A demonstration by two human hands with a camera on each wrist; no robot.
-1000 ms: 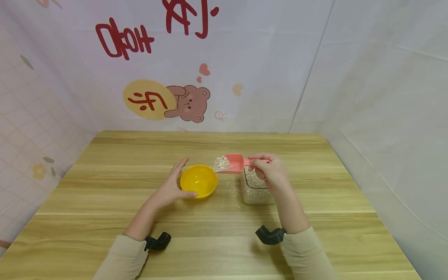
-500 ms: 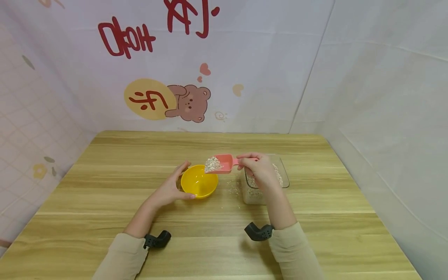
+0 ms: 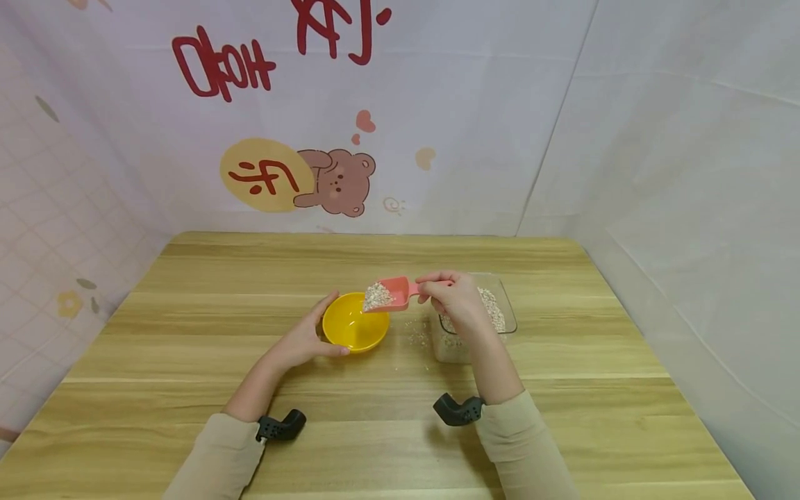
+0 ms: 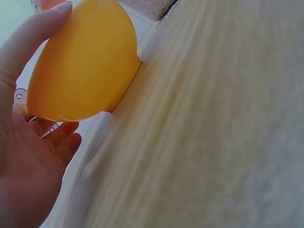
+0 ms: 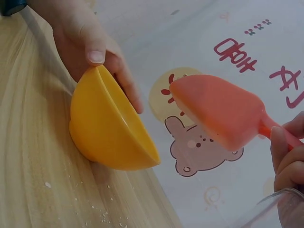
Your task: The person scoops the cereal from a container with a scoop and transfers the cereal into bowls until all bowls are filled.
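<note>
A yellow bowl [image 3: 355, 332] stands on the wooden table, its inside bare in the head view. Around its left side my left hand [image 3: 302, 342] holds it, thumb at the near rim [image 4: 40, 26] and fingers on the far side. My right hand [image 3: 455, 298] grips the handle of a pink scoop [image 3: 396, 292]. Oat flakes [image 3: 378, 296] heap at the scoop's front end, which hangs over the bowl's right rim. In the right wrist view the scoop [image 5: 218, 109] is seen from below, apart from the bowl [image 5: 107, 128].
A clear square container [image 3: 453, 351] of oat flakes stands under my right hand, partly hidden by it. Loose flakes [image 3: 417, 333] lie on the table between bowl and container. A white printed cloth [image 3: 475, 125] hangs behind the table.
My right hand has carried the loaded scoop left, from beside the bowl to over its right rim. My left hand has closed in slightly on the bowl.
</note>
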